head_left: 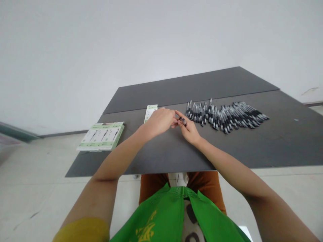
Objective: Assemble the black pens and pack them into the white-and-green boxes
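My right hand (189, 131) is closed around black pens (184, 121); their dark ends show between thumb and fingers, and how many there are I cannot tell. Against its fingertips, my left hand (161, 119) is curled with its back towards me. What the left fingers grip is hidden behind the hand. Just beyond the left hand lies a white and green pen box (150, 111), partly covered by it. To the right of my right hand, a wide spread of clear-barrelled pens with black caps (224, 116) lies on the dark table (161, 158).
Several white and green pen boxes (102, 136) lie side by side at the table's left edge, with pens pictured on them. A seam crosses the tabletop towards the back. Behind the table stands a pale wall (161, 43). A small white speck (296, 120) is at the right.
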`<state>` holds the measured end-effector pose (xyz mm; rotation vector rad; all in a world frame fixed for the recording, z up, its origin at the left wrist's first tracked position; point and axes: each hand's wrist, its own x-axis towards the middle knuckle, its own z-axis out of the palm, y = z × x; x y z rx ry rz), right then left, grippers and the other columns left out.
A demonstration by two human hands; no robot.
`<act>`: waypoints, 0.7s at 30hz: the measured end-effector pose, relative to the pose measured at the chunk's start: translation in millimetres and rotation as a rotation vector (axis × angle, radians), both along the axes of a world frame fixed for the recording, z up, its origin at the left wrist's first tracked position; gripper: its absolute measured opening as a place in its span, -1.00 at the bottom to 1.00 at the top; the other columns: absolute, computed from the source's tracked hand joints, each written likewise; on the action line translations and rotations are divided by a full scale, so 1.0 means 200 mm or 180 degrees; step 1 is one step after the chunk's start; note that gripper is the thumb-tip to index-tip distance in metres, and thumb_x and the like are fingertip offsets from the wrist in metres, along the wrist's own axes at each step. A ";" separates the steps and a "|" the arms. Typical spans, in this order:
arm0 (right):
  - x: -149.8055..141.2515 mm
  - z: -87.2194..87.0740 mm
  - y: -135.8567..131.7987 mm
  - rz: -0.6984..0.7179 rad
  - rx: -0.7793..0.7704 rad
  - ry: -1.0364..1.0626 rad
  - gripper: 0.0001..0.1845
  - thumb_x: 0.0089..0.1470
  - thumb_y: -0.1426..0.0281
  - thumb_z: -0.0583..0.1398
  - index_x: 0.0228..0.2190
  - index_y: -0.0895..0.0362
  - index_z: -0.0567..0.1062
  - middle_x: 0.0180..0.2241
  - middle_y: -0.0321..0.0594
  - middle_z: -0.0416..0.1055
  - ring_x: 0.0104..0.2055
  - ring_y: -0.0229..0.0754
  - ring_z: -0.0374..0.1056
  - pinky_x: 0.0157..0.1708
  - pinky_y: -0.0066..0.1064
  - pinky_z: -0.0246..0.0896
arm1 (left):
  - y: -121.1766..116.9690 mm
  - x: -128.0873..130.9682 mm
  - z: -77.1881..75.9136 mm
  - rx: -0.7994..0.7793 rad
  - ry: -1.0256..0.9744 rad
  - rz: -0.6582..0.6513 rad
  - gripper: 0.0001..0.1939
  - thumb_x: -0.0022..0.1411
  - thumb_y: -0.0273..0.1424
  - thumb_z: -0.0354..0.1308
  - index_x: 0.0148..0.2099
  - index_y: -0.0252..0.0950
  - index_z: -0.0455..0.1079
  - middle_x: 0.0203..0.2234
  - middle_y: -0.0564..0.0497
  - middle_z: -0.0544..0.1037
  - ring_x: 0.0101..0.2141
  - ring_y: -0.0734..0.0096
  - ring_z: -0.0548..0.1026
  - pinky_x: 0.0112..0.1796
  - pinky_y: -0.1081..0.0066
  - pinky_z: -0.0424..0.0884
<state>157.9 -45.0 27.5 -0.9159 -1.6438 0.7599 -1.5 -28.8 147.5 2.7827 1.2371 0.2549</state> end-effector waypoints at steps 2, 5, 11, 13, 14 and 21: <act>-0.01 0.00 -0.01 -0.0002 -0.0137 0.0480 -0.38 0.22 0.09 0.09 0.21 0.10 0.25 -0.41 -0.27 0.50 -0.45 -0.22 0.41 -0.18 -0.25 0.39 | -0.01 0.02 -0.02 0.0032 -0.0462 0.0167 -0.74 0.35 -0.30 0.02 -0.20 -0.32 0.48 -0.37 -0.07 0.58 -0.28 0.31 0.51 -0.17 0.34 0.35; -0.01 0.02 -0.02 -0.0163 -0.0390 0.1496 -0.49 0.09 0.26 0.23 0.09 0.01 0.37 -0.51 -0.40 0.37 -0.56 -0.34 0.24 -0.36 -0.40 0.37 | 0.02 0.05 -0.08 -0.0010 -0.1142 0.0509 -0.61 0.35 -0.14 0.01 0.03 -0.32 0.38 -0.29 -0.05 0.57 -0.28 0.39 0.49 -0.17 0.38 0.37; 0.07 0.15 0.00 -0.0369 -0.0753 0.2996 -0.92 -0.08 0.41 0.23 -0.44 0.06 0.41 -0.70 -0.54 0.06 -0.71 -0.44 -0.08 -0.64 -0.56 0.14 | 0.19 0.12 -0.28 0.0087 -0.0761 0.1167 -0.73 0.27 -0.20 0.10 -0.18 -0.27 0.48 -0.16 -0.09 0.54 -0.05 0.19 0.40 0.08 0.19 0.26; 0.11 0.20 0.02 -0.0471 -0.0854 0.3360 -0.74 -0.01 0.33 0.24 -0.56 0.05 0.24 -0.74 -0.57 -0.07 -0.74 -0.44 -0.17 -0.68 -0.55 0.11 | 0.24 0.18 -0.36 0.0162 -0.0506 0.1349 -0.73 0.23 -0.21 0.12 -0.18 -0.29 0.49 -0.07 -0.18 0.48 0.07 0.02 0.30 0.11 0.11 0.21; 0.14 0.21 0.03 -0.0493 -0.0978 0.3527 -0.64 0.02 0.29 0.24 -0.60 0.05 0.15 -0.76 -0.57 -0.12 -0.75 -0.44 -0.21 -0.69 -0.55 0.10 | 0.26 0.20 -0.39 0.0261 -0.0411 0.1356 -0.71 0.20 -0.24 0.15 -0.13 -0.32 0.49 0.01 -0.22 0.43 0.14 -0.05 0.22 0.12 0.07 0.17; 0.21 0.20 0.08 -0.0262 -0.1490 0.4120 -0.50 0.16 -0.03 0.08 -0.60 0.07 0.22 -0.83 -0.56 -0.17 -0.79 -0.42 -0.26 -0.75 -0.56 0.02 | 0.43 0.28 -0.47 0.0562 0.0231 -0.0152 -0.38 0.21 -0.54 -0.01 0.30 -0.09 0.20 0.35 0.00 0.08 0.33 0.11 -0.09 0.24 0.05 -0.09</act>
